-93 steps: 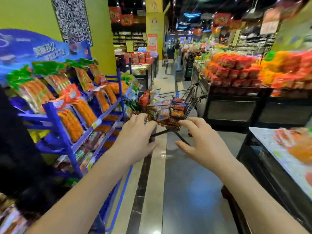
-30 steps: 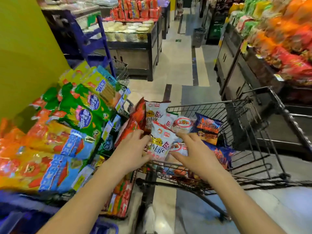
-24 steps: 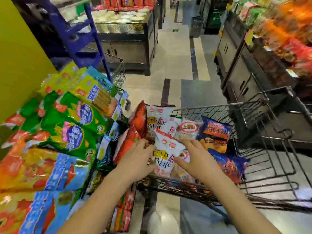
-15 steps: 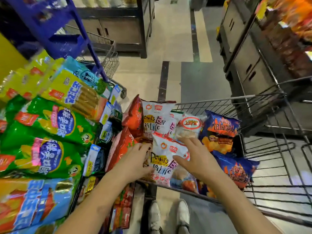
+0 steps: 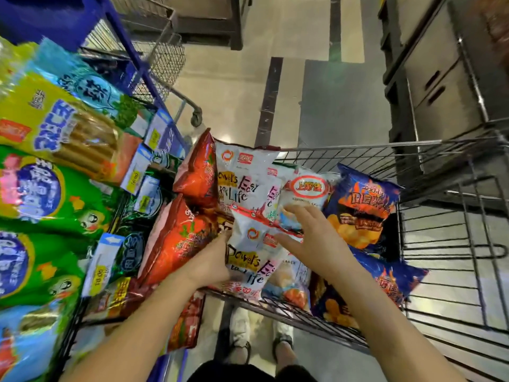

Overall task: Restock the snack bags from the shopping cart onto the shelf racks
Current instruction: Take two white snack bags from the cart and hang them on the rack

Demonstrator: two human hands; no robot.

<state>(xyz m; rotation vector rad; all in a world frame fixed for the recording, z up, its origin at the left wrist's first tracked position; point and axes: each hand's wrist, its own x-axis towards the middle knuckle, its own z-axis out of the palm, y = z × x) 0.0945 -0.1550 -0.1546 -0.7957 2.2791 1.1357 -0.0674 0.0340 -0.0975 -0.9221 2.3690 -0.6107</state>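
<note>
Wire cart (image 5: pixel 413 148) right in front of me, and my end of it is packed: two red bags (image 5: pixel 179 244) on the left, white bags (image 5: pixel 242 177) in the middle, two blue chip bags (image 5: pixel 360 205) on the right. The front white bag (image 5: pixel 248 260) stands against the near rim, and that's the one I've got. My left hand (image 5: pixel 212 260) is wedged between the nearer red bag and it, fingers curled round its left edge, the tips hidden behind. My right hand (image 5: pixel 316 241) lies over its top right corner, fingers straight and spread, touching, not gripping. The shelf rack (image 5: pixel 121 26) on my left, just beside the cart, is full of green, yellow and blue packs (image 5: pixel 41 194), with price tags (image 5: pixel 136 175) along its rails.
</note>
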